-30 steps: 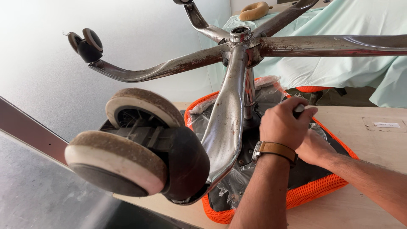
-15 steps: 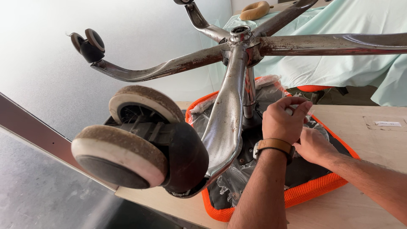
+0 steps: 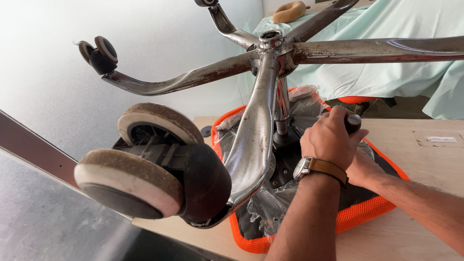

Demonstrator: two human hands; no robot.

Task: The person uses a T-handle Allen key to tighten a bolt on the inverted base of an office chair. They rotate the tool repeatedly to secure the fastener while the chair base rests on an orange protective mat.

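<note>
An office chair lies upside down at the frame's centre, its orange mesh seat (image 3: 367,215) flat on the wooden tabletop under crinkled clear plastic, its rust-spotted chrome star base (image 3: 256,140) spread across the top and a dusty twin caster (image 3: 154,166) looming lower left.

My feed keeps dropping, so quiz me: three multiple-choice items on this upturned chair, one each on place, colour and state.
1. Where does the seat lie?
A. on the wooden table
B. on the floor
C. on a shelf

2. What colour is the seat's mesh edge?
A. blue
B. orange
C. black

3. What is the left hand doing?
A. hanging free
B. resting flat on the table
C. closed around a dark handle

Answers: 1 A, the seat rests on the tabletop; 2 B, the rim is bright orange; 3 C, its fingers wrap the handle beside the chrome column.
</note>
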